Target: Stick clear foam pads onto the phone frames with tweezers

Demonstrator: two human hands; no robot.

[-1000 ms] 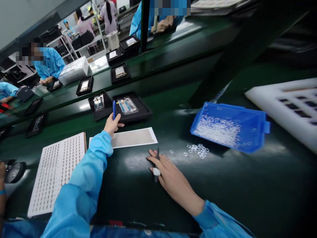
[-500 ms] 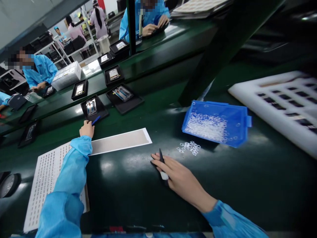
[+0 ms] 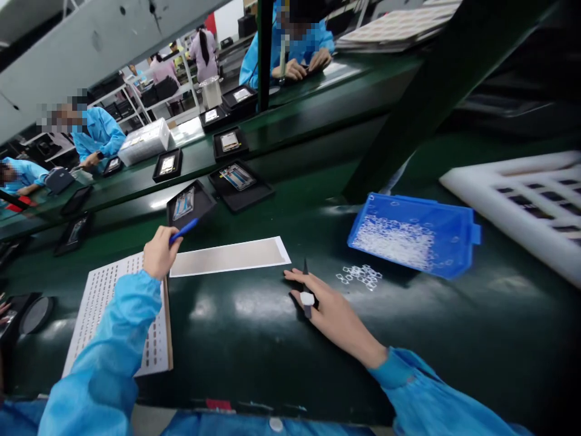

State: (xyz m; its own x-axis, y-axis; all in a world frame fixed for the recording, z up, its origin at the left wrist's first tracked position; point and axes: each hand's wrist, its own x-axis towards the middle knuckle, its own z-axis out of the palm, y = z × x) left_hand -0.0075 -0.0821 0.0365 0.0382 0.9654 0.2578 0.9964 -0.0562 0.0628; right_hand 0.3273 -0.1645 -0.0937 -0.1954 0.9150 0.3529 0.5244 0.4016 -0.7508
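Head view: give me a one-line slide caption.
At a green bench, the left hand grips a blue pen near a black tray; the right hand holds dark tweezers.

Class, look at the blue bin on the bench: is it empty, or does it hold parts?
It holds parts: small clear rings cover the floor of the blue bin.

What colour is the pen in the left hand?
Blue: the slim blue pen in the left hand shows best in the head view.

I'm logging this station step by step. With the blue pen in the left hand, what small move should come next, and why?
Probably carry the left hand forward so the blue pen meets the nearest black tray: the tip already points at it.
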